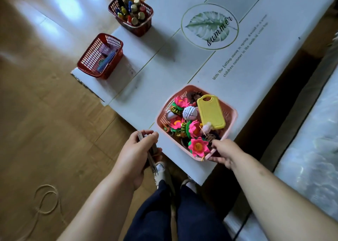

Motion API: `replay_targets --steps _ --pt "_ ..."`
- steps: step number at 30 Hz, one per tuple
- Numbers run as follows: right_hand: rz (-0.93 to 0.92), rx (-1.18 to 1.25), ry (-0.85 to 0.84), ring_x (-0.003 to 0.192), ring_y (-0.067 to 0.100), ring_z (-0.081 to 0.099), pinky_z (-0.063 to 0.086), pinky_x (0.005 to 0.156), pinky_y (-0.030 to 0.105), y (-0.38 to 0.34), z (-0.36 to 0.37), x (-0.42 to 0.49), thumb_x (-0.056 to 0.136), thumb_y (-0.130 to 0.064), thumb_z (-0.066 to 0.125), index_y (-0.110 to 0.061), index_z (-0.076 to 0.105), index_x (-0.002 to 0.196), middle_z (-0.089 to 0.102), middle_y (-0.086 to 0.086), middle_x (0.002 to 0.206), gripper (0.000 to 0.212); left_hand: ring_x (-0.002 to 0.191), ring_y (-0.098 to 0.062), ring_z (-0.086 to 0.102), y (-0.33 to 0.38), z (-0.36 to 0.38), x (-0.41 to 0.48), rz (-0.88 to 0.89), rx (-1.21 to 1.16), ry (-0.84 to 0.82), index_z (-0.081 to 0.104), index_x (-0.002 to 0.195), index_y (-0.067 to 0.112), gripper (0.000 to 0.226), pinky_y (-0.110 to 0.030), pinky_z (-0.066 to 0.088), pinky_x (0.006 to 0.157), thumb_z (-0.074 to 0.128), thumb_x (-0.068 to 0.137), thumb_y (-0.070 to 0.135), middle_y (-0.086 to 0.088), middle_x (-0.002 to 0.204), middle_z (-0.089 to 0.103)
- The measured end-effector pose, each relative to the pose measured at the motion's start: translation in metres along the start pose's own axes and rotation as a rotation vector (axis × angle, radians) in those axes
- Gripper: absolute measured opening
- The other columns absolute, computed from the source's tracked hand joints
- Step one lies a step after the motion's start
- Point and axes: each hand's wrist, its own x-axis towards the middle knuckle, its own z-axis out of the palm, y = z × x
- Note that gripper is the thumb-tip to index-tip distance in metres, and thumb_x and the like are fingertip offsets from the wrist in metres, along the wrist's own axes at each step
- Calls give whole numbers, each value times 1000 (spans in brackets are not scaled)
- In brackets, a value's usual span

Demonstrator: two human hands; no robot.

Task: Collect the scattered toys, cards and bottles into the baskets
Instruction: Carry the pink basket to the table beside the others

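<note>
1. My left hand (136, 156): fingers curled round a stack of cards (152, 165), held just off the near edge of the desk (161, 61), above the wooden floor (54, 122).
2. My right hand (224, 152): gripping the near corner of the pink basket (162, 120), thumb over the rim.
3. Pink basket: on the desk near its front edge, heaped with toys. These include pink paper flowers (198, 146), a white ribbed shell shape (190, 112) and a yellow toy board (210, 111) leaning at the far side.
4. Red basket (91, 58): at the desk's left corner, well apart from the pink one, holding more cards (108, 59).
5. Second red basket (141, 28): farther back, packed with upright bottles (134, 8).
</note>
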Motion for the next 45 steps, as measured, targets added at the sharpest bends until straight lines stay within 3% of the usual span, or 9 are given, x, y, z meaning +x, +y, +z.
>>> replay_targets --steps 6,9,13,16,22,29,34,38,45 --pt "-25 119 -74 59 26 66 51 42 26 -20 33 -10 85 5 41 -3 54 107 64 18 78 27 62 -20 57 33 -34 9 12 -122 81 54 93 12 8 -33 48 58 60 94 17 -6 72 58" --pt "-50 111 -126 47 19 65 51 42 25 -39 62 -14 87 5 39 -5 54 100 66 11 60 22 55 -17 55 52 -62 29 -2 -186 152 50 86 14 10 -33 45 60 57 93 15 -5 67 53" --pt "-111 80 -157 46 18 62 53 42 27 -78 116 -8 90 6 38 -7 51 85 57 11 65 19 56 -16 52 83 -101 84 -83 -244 187 51 87 16 19 -29 47 58 66 90 28 -4 68 51" --pt "-107 74 -117 44 19 59 53 41 28 -102 165 12 90 6 38 -8 48 79 53 11 63 20 60 -17 52 106 -129 139 -175 -223 159 53 84 16 24 -30 48 54 69 88 34 -4 69 52" --pt "6 147 7 56 23 52 55 47 32 -123 245 44 86 8 39 -7 49 74 50 11 55 21 54 -20 50 145 -182 258 -229 -66 145 54 94 12 3 -33 46 58 55 94 9 -7 67 50" --pt "82 171 213 34 11 48 49 55 31 -121 279 62 87 6 39 -11 47 75 46 4 42 22 67 -19 57 174 -219 379 -300 114 251 61 94 10 39 -33 48 68 72 83 46 -5 81 61" --pt "106 147 229 55 23 48 47 59 32 -124 281 57 86 3 40 -12 46 83 45 13 65 17 48 -19 44 184 -212 414 -337 225 270 53 77 10 27 -27 38 51 65 91 30 -8 63 50" --pt "93 142 192 59 23 50 51 60 36 -127 282 49 89 6 38 -9 48 88 46 13 66 18 50 -15 39 200 -221 420 -273 100 203 51 75 15 14 -25 31 47 56 88 15 -4 65 48" --pt "32 129 50 61 24 49 52 66 40 -153 324 42 88 10 38 -9 46 80 44 11 65 21 50 -15 45 249 -254 416 -106 -115 184 52 77 18 10 -22 34 45 55 86 19 4 51 49"
